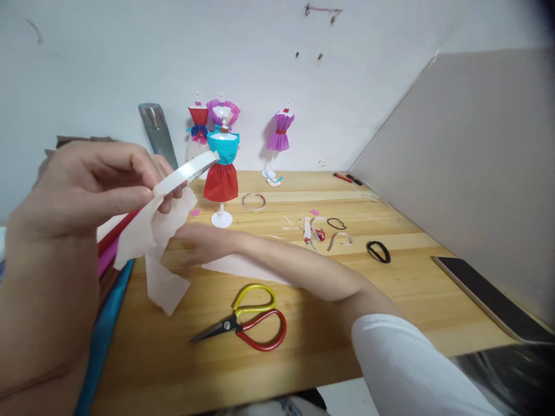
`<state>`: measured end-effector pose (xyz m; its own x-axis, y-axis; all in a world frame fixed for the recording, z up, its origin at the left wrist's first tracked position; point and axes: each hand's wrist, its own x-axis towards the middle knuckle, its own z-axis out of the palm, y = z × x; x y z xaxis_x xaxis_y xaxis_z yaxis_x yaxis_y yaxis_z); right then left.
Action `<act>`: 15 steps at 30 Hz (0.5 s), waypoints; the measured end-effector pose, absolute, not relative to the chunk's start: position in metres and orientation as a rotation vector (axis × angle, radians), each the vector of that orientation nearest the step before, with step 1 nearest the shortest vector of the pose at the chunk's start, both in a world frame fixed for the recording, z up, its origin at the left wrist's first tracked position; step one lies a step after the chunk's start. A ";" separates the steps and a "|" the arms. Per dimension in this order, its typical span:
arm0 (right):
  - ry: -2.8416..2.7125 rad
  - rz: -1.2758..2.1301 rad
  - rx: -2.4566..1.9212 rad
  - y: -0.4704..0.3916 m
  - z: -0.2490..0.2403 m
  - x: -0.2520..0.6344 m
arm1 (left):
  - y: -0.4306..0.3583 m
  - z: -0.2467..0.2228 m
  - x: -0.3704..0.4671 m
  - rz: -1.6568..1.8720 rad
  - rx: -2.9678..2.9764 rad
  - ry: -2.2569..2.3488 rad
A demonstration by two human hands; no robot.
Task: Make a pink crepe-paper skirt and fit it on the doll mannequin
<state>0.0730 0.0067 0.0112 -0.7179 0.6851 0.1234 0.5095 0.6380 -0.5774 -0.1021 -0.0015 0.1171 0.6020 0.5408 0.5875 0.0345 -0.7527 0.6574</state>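
The left hand (93, 182) is hovering above and to the left of the scissors (229, 325), pinching a narrow white tape roll (188, 171) between thumb and fingers; the roll is tilting up at its far end and showing mostly its edge. A pale pink paper strip (167, 289) is hanging just beneath that thumb, its ragged lower end dangling to the left of the scissors, near the blade tips. The right hand (210, 242) is stretching across behind the scissors, blurred and partly hiding behind the strip, so I cannot tell whether it is gripping anything or how wide its fingers are spreading. The right forearm (299, 263) is crossing behind the scissors over a pale pink sheet (247, 267), with a white sleeve (403, 358) covering the upper arm to their right

The scissors themselves are lying on the wooden table (329, 341), blades pointing left. To their left, turquoise paper (106, 329) is lying beside the left wrist. Well behind them, a miniature dress form (221, 182) is wearing a turquoise top and a red skirt, and a purple-dressed form (281, 132) is standing farther back and to the right. Paper scraps (307, 228) and a black hair tie (378, 252) are lying behind the scissors and to their right
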 end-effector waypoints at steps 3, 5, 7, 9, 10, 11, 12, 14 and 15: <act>-2.529 0.659 -1.128 0.008 0.012 0.102 | 0.000 0.118 -0.098 1.059 2.288 0.440; -2.509 0.544 -1.397 0.008 0.005 0.121 | 0.000 0.117 -0.095 1.023 2.321 0.391; -2.534 0.526 -1.530 0.005 -0.007 0.133 | 0.001 0.116 -0.091 0.960 2.342 0.364; -2.538 0.542 -1.521 0.001 -0.021 0.138 | 0.000 0.114 -0.088 0.900 2.363 0.412; -2.528 0.555 -1.499 -0.001 -0.026 0.137 | 0.000 0.113 -0.086 0.876 2.376 0.449; -2.513 0.570 -1.479 -0.003 -0.030 0.136 | -0.001 0.113 -0.085 0.847 2.388 0.483; -2.495 0.591 -1.459 -0.004 -0.033 0.134 | -0.001 0.112 -0.084 0.811 2.400 0.506; -2.458 0.657 -1.419 -0.006 -0.033 0.131 | -0.001 0.112 -0.081 0.722 2.431 0.524; -2.441 0.698 -1.395 -0.007 -0.031 0.132 | 0.000 0.112 -0.079 0.674 2.452 0.531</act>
